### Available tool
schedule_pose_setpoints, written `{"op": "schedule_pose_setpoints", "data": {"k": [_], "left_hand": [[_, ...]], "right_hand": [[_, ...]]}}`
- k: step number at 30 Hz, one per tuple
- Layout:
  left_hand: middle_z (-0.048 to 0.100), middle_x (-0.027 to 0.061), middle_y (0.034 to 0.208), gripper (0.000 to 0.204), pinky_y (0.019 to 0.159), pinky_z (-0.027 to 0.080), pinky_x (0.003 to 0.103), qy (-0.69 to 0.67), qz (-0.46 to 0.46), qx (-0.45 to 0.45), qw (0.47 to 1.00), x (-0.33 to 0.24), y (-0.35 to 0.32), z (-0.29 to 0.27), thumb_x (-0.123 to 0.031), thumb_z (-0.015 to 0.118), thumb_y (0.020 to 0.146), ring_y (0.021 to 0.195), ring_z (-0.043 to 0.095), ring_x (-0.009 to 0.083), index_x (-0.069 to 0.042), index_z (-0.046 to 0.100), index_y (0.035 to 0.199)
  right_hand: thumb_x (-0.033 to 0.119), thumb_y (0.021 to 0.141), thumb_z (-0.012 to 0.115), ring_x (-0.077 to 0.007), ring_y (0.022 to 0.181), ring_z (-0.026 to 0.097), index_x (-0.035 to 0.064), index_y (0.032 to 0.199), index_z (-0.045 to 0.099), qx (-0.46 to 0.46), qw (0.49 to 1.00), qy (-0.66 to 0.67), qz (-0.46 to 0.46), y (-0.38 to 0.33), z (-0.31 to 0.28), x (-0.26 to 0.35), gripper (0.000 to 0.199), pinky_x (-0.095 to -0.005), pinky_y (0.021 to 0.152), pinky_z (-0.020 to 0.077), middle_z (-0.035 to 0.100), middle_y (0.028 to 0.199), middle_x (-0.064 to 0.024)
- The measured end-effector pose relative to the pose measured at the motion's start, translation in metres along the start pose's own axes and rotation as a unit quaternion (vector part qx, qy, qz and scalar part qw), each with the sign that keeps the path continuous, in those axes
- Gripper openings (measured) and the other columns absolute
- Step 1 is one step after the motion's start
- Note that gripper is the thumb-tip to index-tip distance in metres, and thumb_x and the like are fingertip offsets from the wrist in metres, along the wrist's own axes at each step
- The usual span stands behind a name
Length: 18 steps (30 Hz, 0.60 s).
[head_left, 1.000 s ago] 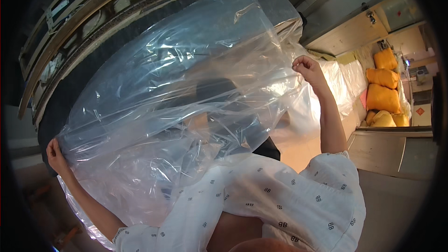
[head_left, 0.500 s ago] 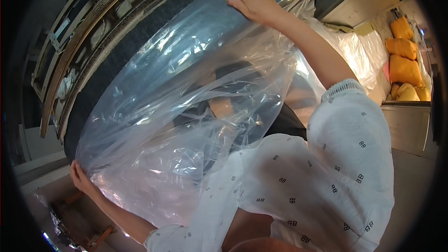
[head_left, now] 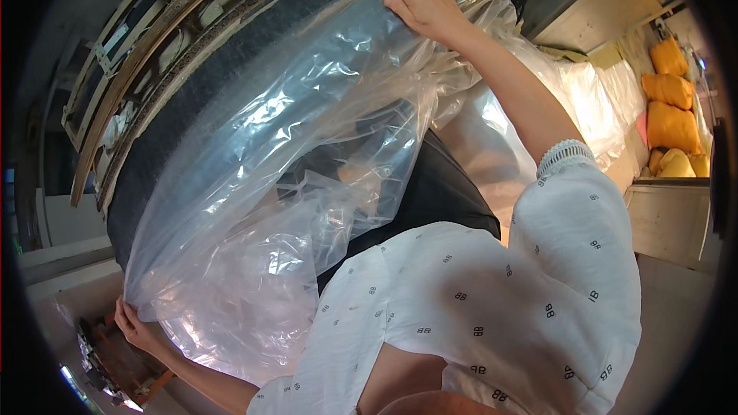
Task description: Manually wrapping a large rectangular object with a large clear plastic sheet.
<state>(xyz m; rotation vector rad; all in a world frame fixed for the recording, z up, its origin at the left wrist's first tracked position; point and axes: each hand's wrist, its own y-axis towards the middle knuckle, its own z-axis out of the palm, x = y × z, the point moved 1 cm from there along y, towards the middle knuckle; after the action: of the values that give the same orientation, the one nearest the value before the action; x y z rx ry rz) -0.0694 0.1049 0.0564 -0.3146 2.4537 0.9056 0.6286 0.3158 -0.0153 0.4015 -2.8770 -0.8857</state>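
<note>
Clear plastic bag (head_left: pixel 307 161) film was spread over the dark, padded round piece (head_left: pixel 231 84), covering most of its upper face and hanging crumpled toward its lower edge. The right hand (head_left: pixel 421 4), raised to the edge a second earlier, was now laid flat and open on the film at the piece's top edge. The left hand (head_left: pixel 134 327) was closed on the bag's lower corner, so the cover appeared nearly drawn on.

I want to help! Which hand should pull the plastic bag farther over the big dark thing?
Probably the left hand: it grips the clear plastic bag by its edge. The right hand only presses flat on top.
</note>
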Motion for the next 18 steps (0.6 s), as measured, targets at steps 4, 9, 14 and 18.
{"op": "schedule_pose_setpoints", "data": {"k": [4,9,14,18], "left_hand": [[0.057,0.0052,0.098,0.022,0.072,0.045,0.023,0.083,-0.015,-0.024,0.996,-0.031,-0.039,-0.006,-0.016,0.050,0.089,0.087,0.054,0.0122,-0.001,0.059,0.102],[0.059,0.0031,0.094,0.025,0.068,0.042,0.023,0.081,-0.210,-0.054,0.973,0.021,-0.094,-0.019,-0.024,0.060,0.083,0.085,0.054,0.0124,-0.005,0.060,0.099],[0.049,0.0081,0.117,0.039,0.087,0.036,0.031,-0.290,-0.273,-0.194,0.896,-0.004,-0.050,0.012,-0.028,0.054,0.085,0.107,0.045,0.0209,-0.003,0.051,0.115],[0.057,0.0099,0.107,0.031,0.081,0.043,0.036,-0.336,-0.120,-0.289,0.889,-0.028,0.038,0.022,-0.021,0.058,0.081,0.098,0.052,0.0220,-0.001,0.058,0.105]], "right_hand": [[0.028,0.080,0.056,-0.0246,0.093,0.056,0.0098,0.095,0.061,0.028,0.998,0.037,0.033,0.020,0.011,-0.027,0.024,-0.0397,0.072,0.0438,0.062,0.098,-0.0047],[0.020,0.074,0.061,-0.0245,0.087,0.056,0.0085,0.105,0.056,0.018,0.981,0.097,0.170,0.039,-0.008,-0.028,0.034,-0.0347,0.073,0.0454,0.054,0.103,-0.0141],[0.015,0.079,0.058,-0.0056,0.067,0.048,0.0067,0.078,0.059,0.047,0.857,0.469,0.208,0.071,-0.009,-0.056,0.009,-0.0214,0.059,0.0394,0.054,0.073,0.0036],[0.014,0.084,0.048,-0.0114,0.069,0.052,0.0054,0.086,0.052,-0.177,0.784,0.522,0.286,0.126,-0.037,-0.065,0.009,-0.0281,0.056,0.0399,0.055,0.074,-0.0026]]}}
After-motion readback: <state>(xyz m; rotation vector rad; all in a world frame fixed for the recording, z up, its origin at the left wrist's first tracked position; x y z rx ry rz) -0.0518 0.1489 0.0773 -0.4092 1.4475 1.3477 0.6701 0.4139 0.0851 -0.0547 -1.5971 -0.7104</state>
